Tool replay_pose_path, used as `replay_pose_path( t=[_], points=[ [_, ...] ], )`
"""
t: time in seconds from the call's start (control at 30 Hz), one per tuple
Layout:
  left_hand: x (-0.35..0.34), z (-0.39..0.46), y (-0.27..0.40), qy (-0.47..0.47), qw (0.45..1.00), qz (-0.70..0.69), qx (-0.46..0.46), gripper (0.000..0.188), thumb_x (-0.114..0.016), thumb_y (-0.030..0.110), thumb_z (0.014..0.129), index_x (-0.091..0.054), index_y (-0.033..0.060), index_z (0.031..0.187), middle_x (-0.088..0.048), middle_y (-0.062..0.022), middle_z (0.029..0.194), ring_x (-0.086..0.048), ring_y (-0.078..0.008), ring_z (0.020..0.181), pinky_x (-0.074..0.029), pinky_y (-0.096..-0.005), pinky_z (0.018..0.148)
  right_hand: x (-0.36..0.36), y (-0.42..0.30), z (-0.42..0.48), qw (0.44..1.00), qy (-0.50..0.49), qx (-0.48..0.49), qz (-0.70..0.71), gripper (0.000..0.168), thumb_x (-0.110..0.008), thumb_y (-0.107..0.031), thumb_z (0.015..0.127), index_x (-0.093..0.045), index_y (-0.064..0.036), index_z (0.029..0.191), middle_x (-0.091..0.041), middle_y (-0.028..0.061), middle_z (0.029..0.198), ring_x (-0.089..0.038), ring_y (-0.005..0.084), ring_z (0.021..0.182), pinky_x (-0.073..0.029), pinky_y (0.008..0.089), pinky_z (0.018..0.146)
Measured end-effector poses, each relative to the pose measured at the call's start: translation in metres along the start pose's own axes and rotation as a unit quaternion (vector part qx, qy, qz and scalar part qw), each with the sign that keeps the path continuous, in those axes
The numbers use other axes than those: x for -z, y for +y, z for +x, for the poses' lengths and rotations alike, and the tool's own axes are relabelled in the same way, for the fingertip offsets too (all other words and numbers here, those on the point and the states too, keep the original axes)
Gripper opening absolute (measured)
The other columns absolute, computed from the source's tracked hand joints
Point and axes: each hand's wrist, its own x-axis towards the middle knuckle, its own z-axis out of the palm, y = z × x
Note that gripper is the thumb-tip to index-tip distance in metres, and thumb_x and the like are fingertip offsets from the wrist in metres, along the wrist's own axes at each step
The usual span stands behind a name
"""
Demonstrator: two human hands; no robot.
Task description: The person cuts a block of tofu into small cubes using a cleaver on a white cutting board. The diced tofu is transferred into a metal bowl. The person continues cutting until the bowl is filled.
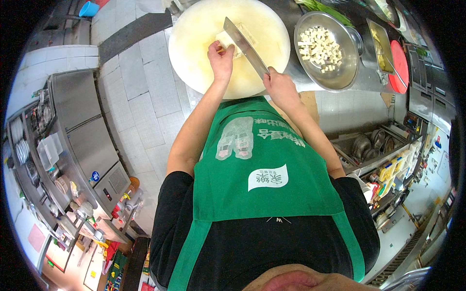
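A round white cutting board (pixel 193 69), stained yellow, lies before me on the counter. On it rests a pale block, apparently tofu (pixel 225 38), with more pale slices (pixel 247 32) beyond the blade. My left hand (pixel 221 60) has its fingertips and thumb around the near end of the block. In my right hand (pixel 282 89) is the handle of a cleaver (pixel 245 47), its broad steel blade slanting across the tofu between the block and the slices. The blade hides part of the tofu. How deep its edge sits cannot be seen.
Right of the board stands a steel bowl (pixel 349 74) with many pale cubes (pixel 318 45). Beyond are green stalks (pixel 324 11), a metal tray (pixel 375 27) with yellow food and a red round board (pixel 398 69). A steel refrigerated cabinet (pixel 93 145) stands across the tiled floor (pixel 145 80).
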Motion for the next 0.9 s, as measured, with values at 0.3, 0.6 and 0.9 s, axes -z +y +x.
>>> replay_pose_path(
  t=[0.3, 0.6, 0.9],
  points=[
    [-0.007, -0.008, 0.011, 0.007, 1.000, -0.004, -0.016, 0.061, -0.082, 0.019, 0.084, -0.049, -0.0037, 0.131, -0.053, -0.0185, 0.118, -0.058, -0.0264, 0.101, -0.052, -0.0391, 0.093, -0.057, 0.019, 0.026, 0.998, -0.040, -0.038, 0.011, 0.029, -0.053, -0.025, 0.102, -0.062, 0.002, 0.099, -0.069, 0.0282, 0.081, -0.069, 0.0474, 0.078, -0.056, 0.0565, 0.073],
    [-0.003, -0.006, 0.004, 0.009, 1.000, -0.007, -0.016, 0.064, -0.082, 0.020, 0.083, -0.048, -0.0025, 0.133, -0.050, -0.0198, 0.123, -0.059, -0.0258, 0.100, -0.052, -0.0385, 0.092, -0.054, 0.018, 0.016, 1.000, -0.010, -0.010, 0.010, 0.026, -0.055, -0.026, 0.100, -0.063, -0.001, 0.101, -0.069, 0.0251, 0.076, -0.070, 0.0450, 0.075, -0.057, 0.0556, 0.071],
    [-0.001, -0.002, 0.001, 0.019, 0.999, 0.033, 0.009, 0.069, -0.084, 0.024, 0.082, -0.047, -0.0006, 0.134, -0.048, -0.0205, 0.125, -0.058, -0.0272, 0.101, -0.052, -0.0394, 0.093, 0.007, 0.008, -0.002, 0.998, 0.051, 0.002, 0.033, 0.028, -0.054, -0.027, 0.101, -0.063, -0.001, 0.102, -0.067, 0.0259, 0.073, -0.069, 0.0454, 0.071, -0.056, 0.0558, 0.068]
  ],
)
